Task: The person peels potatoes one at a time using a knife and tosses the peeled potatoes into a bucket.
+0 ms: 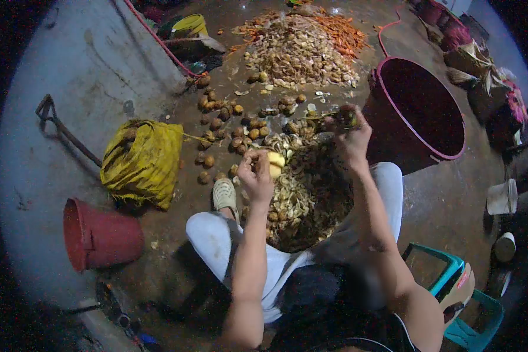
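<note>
My left hand [258, 179] is closed around a pale yellow peeled potato [275, 165], held above the heap of peelings. My right hand [354, 139] is raised to the right, near the big tub, with its fingers curled. Something dark and blurred shows at its fingertips; its kind cannot be made out. Between my legs lies a heap of potato peelings [296, 202], partly in shadow. Several unpeeled brown potatoes [239, 142] are scattered on the floor just beyond my left hand.
A large dark red tub [419, 111] stands at the right. Farther off lies a pile of peelings [302, 53] beside orange peelings [343, 32]. At the left are a yellow sack [141, 167], a red bucket [105, 234] and a long handle [70, 135]. A teal stool [478, 317] stands behind right.
</note>
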`<state>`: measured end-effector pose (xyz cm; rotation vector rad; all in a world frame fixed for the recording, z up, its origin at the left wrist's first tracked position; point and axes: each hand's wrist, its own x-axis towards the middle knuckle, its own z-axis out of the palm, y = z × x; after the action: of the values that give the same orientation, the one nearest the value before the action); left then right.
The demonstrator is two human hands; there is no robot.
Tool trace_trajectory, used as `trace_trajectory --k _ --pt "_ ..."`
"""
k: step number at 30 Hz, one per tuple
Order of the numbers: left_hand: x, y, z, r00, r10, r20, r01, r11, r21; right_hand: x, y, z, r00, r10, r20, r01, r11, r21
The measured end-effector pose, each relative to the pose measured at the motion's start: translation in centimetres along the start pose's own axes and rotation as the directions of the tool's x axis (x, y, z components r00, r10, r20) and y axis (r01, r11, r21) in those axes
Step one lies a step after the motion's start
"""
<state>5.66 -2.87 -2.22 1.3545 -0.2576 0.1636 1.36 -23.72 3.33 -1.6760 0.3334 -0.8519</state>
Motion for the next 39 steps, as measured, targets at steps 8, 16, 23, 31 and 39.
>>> trace_trajectory --k 8,16,23,31,39 --pt "-0.4 0.0 -0.4 0.967 -0.038 0.25 0.082 0.982 -0.168 -0.1 1.5 0.5 0.89 -0.012 0.456 0.066 0.993 -0.103" --pt "0.1 -0.9 -0.6 0.976 -0.043 0.212 0.073 0.988 -0.138 -0.4 3.5 0.4 0.943 -0.107 0.315 0.107 0.994 0.02" --pt "-0.7 2.7 -0.7 0.957 -0.143 0.254 0.205 0.95 -0.235 1.9 1.7 -2.5 0.945 0.153 0.29 -0.155 0.988 -0.015" --pt "-0.9 2.0 -0.9 0.938 -0.042 0.344 0.165 0.927 -0.336 1.9 1.8 -1.4 0.968 0.007 0.252 0.021 0.994 -0.106" --pt "-2.0 2.7 -0.2 0.826 -0.468 0.316 0.556 0.575 -0.6 -0.2 0.0 -0.2 0.922 0.155 0.355 -0.247 0.942 0.229"
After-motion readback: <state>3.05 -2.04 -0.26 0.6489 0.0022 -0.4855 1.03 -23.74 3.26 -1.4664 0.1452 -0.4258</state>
